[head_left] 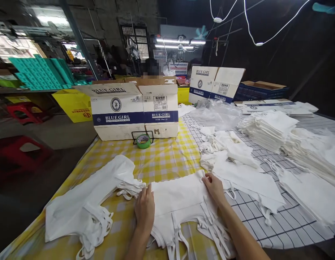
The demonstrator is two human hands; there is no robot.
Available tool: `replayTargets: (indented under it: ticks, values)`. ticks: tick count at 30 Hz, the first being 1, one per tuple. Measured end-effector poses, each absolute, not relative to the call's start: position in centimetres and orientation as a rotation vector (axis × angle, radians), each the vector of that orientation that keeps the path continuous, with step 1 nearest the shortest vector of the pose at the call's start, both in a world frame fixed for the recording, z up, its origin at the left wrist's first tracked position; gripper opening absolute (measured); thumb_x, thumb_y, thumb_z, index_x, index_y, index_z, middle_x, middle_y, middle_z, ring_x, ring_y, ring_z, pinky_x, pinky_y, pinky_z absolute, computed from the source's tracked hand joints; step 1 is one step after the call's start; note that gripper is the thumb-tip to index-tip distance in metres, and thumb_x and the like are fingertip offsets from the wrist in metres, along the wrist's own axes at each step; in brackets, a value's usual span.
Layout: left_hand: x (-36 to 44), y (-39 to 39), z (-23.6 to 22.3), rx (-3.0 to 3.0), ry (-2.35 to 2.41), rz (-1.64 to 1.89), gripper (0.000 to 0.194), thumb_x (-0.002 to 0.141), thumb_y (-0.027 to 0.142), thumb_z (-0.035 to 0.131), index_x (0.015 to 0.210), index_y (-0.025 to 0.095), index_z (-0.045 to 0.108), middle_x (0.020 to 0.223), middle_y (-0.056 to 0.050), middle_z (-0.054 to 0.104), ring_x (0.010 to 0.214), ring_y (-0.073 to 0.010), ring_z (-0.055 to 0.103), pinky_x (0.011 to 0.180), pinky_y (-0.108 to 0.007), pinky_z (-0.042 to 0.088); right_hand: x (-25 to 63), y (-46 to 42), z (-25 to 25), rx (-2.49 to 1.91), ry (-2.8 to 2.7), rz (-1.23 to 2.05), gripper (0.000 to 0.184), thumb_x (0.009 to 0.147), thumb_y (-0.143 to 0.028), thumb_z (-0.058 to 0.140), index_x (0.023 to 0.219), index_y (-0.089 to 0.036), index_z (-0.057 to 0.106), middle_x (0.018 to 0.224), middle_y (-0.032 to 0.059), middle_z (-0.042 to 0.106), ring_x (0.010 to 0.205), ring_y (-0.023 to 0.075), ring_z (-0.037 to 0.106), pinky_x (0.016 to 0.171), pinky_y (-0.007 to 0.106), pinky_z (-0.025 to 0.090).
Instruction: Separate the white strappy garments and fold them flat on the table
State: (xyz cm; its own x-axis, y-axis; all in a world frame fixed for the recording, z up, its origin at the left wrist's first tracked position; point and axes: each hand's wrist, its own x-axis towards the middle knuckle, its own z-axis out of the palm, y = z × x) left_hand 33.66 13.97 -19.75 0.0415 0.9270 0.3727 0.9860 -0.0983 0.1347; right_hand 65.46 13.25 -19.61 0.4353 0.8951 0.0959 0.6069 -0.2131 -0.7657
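Directly in front of me, a stack of white strapped cloth pieces (pixel 178 191) lies flat, its loose straps trailing toward me. My left hand (pixel 145 207) is at the left edge of this stack, fingers together and curled over the cloth. At the upper right corner, my right hand (pixel 214 186) pinches the edge between thumb and fingers. Further left rests another pile of white strapped cloth (pixel 86 195), with bunched straps at its near side. The undersides of the fingers on both hands are hidden.
A yellow checked tablecloth (pixel 115 159) meets a white grid cloth (pixel 286 227). A roll of green tape (pixel 143 141) sits before an open BLUE GIRL carton (pixel 121 104). To the right lie loose white cloths (pixel 245 180), stacked white cloth (pixel 270 130) and clear plastic (pixel 218 112).
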Motion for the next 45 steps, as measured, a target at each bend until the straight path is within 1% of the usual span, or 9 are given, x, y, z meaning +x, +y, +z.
replayTargets:
  ticks: [5,9,14,17,21,28,34,39,45]
  values:
    - [33.7,13.6,-19.6,-2.166,-1.976,-0.557,0.032,0.09,0.022,0.036,0.11,0.017,0.059,0.095,-0.007,0.062,0.087,-0.0192,0.058,0.079,-0.031,0.043,65.7,12.9,-19.3,-1.744,-1.264,0.456,0.032,0.08,-0.046,0.045,0.087,-0.018,0.06,0.081,0.0032,0.064,0.07,0.0172,0.054,0.068,0.027,0.039]
    - [33.9,14.0,-19.0,-2.151,-2.039,-0.597,0.025,0.088,0.031,0.042,0.091,0.018,0.063,0.087,-0.007,0.059,0.085,-0.0195,0.056,0.078,-0.031,0.043,65.9,13.4,-19.4,-1.82,-1.327,0.53,0.033,0.079,-0.048,0.045,0.081,-0.018,0.059,0.074,0.0027,0.063,0.068,0.0182,0.053,0.064,0.027,0.038]
    - [34.3,14.3,-17.8,-2.123,-2.073,-0.733,0.018,0.084,0.028,0.045,0.082,0.018,0.06,0.087,-0.007,0.057,0.087,-0.0212,0.054,0.082,-0.034,0.041,66.1,14.4,-18.2,-1.872,-1.359,0.602,0.031,0.075,-0.047,0.049,0.073,-0.018,0.06,0.069,0.0028,0.062,0.067,0.02,0.054,0.061,0.028,0.037]
    - [34.2,14.4,-15.9,-2.27,-2.088,-0.992,0.021,0.087,0.033,0.04,0.079,0.02,0.054,0.077,-0.003,0.058,0.075,-0.0185,0.055,0.07,-0.029,0.041,66.6,14.6,-15.7,-1.696,-1.284,0.774,0.034,0.073,-0.049,0.052,0.074,-0.017,0.062,0.07,0.0031,0.063,0.068,0.0208,0.056,0.06,0.028,0.04]
    - [33.4,15.1,-11.8,-2.366,-2.162,-1.257,0.021,0.087,0.04,0.039,0.08,0.022,0.047,0.057,0.004,0.049,0.053,-0.0138,0.048,0.052,-0.024,0.031,67.3,15.1,-10.8,-1.38,-1.19,1.015,0.04,0.07,-0.052,0.06,0.086,-0.015,0.064,0.076,0.0052,0.065,0.072,0.0223,0.058,0.061,0.03,0.045]
    - [31.6,18.0,-3.8,-2.292,-2.023,-1.776,0.031,0.084,0.045,0.044,0.093,0.018,0.054,0.065,0.002,0.057,0.06,-0.0122,0.049,0.056,-0.021,0.036,67.9,17.9,-3.0,-1.18,-1.24,0.866,0.036,0.071,-0.049,0.064,0.084,-0.016,0.066,0.074,0.0034,0.063,0.068,0.0166,0.055,0.06,0.027,0.043]
    - [30.2,19.3,1.2,-2.162,-1.875,-1.849,0.035,0.083,0.047,0.046,0.081,0.015,0.06,0.067,-0.001,0.056,0.061,-0.0119,0.045,0.058,-0.024,0.037,66.1,20.4,1.1,-1.005,-1.269,0.868,0.033,0.071,-0.048,0.065,0.086,-0.018,0.066,0.078,0.0024,0.066,0.075,0.0177,0.058,0.069,0.029,0.044]
    - [28.6,19.2,2.8,-2.081,-1.835,-1.901,0.036,0.084,0.047,0.044,0.072,0.016,0.057,0.064,0.001,0.052,0.06,-0.0104,0.041,0.056,-0.022,0.034,64.0,21.3,2.8,-0.992,-1.323,0.85,0.041,0.073,-0.053,0.062,0.089,-0.016,0.066,0.078,0.0037,0.065,0.072,0.0184,0.057,0.064,0.028,0.045]
    - [26.1,17.4,2.8,-1.908,-1.946,-1.962,0.04,0.082,0.051,0.046,0.065,0.015,0.051,0.057,0.005,0.042,0.057,-0.0085,0.035,0.051,-0.019,0.028,60.7,22.2,3.2,-0.951,-1.35,0.925,0.036,0.073,-0.052,0.063,0.082,-0.017,0.064,0.073,0.002,0.063,0.064,0.015,0.054,0.057,0.025,0.042]
